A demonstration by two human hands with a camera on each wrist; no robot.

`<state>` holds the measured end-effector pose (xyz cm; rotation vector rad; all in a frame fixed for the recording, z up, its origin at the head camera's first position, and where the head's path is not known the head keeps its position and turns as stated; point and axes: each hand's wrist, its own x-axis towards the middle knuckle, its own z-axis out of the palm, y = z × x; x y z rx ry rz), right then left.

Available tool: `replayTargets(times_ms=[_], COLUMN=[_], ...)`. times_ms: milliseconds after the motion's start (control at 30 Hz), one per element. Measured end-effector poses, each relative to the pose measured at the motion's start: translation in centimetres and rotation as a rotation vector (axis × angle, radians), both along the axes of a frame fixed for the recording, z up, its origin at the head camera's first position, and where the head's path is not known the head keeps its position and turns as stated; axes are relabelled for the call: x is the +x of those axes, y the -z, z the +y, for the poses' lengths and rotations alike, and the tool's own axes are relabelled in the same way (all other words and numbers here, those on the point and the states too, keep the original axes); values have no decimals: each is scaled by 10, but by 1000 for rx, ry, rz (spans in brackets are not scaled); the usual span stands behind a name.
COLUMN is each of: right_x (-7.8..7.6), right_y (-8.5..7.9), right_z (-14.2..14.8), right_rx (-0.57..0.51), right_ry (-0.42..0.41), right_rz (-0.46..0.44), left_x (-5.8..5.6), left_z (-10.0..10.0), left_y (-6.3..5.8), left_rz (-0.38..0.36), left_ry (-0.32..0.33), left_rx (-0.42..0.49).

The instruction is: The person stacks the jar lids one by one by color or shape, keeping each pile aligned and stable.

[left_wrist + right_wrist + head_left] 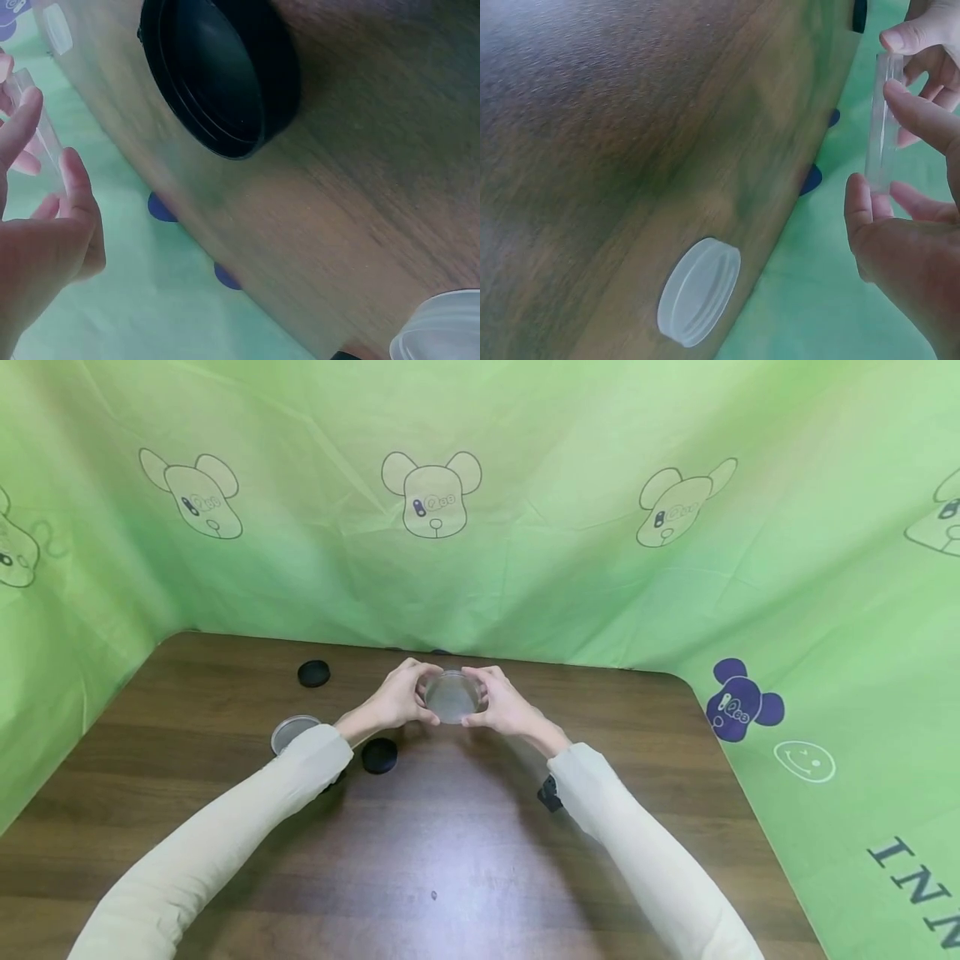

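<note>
A clear, shallow round dish (452,697) is held up over the far part of the table between both hands. My left hand (405,695) grips its left rim with thumb and fingers. The right hand (507,703) holds the opposite rim the same way. In the right wrist view the dish (883,124) appears edge-on, as a thin translucent band, with the right thumb and fingertips along its side. From the left wrist it also shows edge-on, partly hidden behind the fingers. A round black lid (379,756) lies near the left wrist, its hollow side visible in the left wrist view.
Another black lid (313,673) lies toward the back left of the wooden table (465,877). A clear round lid (292,731) is partly covered by the left sleeve. One translucent white lid (699,292) rests near the far edge. Green printed cloth (525,568) surrounds the table.
</note>
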<state>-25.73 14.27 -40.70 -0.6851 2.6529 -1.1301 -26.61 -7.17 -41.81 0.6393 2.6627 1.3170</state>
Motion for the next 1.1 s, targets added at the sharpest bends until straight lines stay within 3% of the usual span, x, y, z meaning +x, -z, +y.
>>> replayTargets(times_ms=[400, 900, 1100], right_x=[9, 26, 28], right_y=[1, -3, -1], right_z=[14, 21, 24], right_rx=[-16, 96, 48], right_ry=[-17, 58, 25], right_rz=[-4, 33, 19], left_x=[3, 17, 22], left_z=[8, 23, 26], left_y=[2, -1, -1], left_rz=[15, 18, 12], left_ry=[85, 45, 27], left_rx=[21, -29, -52])
